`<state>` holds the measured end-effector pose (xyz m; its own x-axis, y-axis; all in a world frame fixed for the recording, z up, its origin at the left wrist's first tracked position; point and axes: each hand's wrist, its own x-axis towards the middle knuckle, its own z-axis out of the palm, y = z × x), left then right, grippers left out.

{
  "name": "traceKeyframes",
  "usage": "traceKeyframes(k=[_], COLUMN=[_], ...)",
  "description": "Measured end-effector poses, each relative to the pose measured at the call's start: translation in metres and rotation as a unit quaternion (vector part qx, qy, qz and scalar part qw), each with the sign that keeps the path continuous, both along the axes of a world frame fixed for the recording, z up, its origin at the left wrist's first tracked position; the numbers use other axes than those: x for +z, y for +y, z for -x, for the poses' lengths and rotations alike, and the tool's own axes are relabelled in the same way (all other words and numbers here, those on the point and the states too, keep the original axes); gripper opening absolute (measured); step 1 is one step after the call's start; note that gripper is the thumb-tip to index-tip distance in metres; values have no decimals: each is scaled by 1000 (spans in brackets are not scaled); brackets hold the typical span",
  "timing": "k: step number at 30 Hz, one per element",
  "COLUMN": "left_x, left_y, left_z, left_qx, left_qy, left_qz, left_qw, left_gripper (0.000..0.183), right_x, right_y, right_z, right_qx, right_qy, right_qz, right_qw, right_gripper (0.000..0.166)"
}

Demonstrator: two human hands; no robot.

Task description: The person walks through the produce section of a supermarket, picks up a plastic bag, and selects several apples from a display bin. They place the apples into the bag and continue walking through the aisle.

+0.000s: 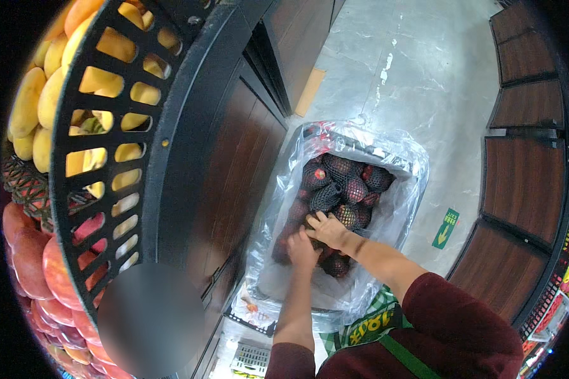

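A plastic-lined crate [410,208] stands on the floor before me. Inside it are several dark red round fruits, many wrapped in black foam netting, such as one netted fruit [326,196] near the middle. My left hand [304,248] and my right hand [329,230] reach into the near half of the load. Between them they cup a dark fruit [316,242], largely hidden by the fingers. Just beyond my right hand is a netted fruit [347,215] with a yellowish surface. The clear liner [275,208] is folded over the crate's rim.
At left rises a dark wood display stand [237,156] with a black slatted guard [85,102] holding yellow mangoes [28,102] and reddish fruit [59,270]. Wood-panelled stands [521,184] line the right. A green exit sign [445,228] marks the floor. A grey crate [251,357] stands below. A blurred disc covers the lower left.
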<state>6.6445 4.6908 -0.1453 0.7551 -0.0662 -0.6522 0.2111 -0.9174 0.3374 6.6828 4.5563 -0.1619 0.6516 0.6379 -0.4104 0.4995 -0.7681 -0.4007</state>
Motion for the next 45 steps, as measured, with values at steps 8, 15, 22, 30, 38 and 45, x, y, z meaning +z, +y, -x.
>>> traceKeyframes(k=[8, 15, 22, 30, 38, 45], left_x=[-43, -6, -40, 117, 398, 511], left_y=[31, 8, 34, 85, 111, 207], left_z=[18, 12, 29, 12, -21, -45], left_qx=[-65, -97, 55, 399, 372, 293], left_qy=[-44, -6, -12, 224, 153, -57], left_qz=[19, -9, -7, 693, 865, 860], left_qw=[997, 995, 998, 557, 298, 414], left_gripper=[68, 64, 74, 48, 65, 58], right_x=[73, 156, 208, 287, 463, 557], right_y=[-36, -69, -50, -67, 51, 195], right_z=[-23, -31, -20, 0, -88, -142], right_qx=[-422, -500, -509, -463, -223, -77], right_qy=[386, 549, 520, 451, 349, 321], right_qz=[-344, -582, -598, -669, -661, -582], right_qw=[745, 331, 337, 367, 626, 744], right_gripper=[69, 65, 65, 72, 64, 44])
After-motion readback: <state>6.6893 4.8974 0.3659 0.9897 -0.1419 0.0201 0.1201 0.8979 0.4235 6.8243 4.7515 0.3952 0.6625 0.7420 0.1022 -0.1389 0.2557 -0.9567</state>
